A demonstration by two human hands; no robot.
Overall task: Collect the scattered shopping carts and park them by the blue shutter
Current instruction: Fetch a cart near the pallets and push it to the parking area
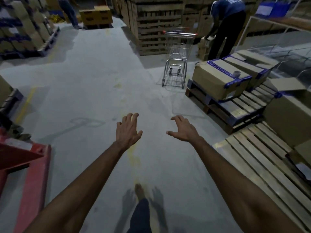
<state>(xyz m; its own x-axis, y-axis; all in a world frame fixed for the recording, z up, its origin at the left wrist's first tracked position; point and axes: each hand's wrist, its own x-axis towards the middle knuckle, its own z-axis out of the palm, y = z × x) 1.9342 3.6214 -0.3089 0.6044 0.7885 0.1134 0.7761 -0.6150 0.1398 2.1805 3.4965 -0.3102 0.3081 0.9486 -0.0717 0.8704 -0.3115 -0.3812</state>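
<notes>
A wire shopping cart (178, 52) with red handle ends stands on the grey floor ahead and slightly right, in front of stacked wooden pallets, its handle toward me. Both my arms are stretched forward. My left hand (128, 130) and my right hand (182, 129) hover over the floor with fingers spread and loosely bent, holding nothing. The cart is well beyond both hands. No blue shutter is in view.
A low pallet with taped cardboard boxes (218, 79) sits right of the cart, with bare pallets (262, 155) nearer me. A person (225, 26) bends over boxes behind the cart. A red pallet jack (25, 165) lies at the left. Another person (69, 10) stands far left.
</notes>
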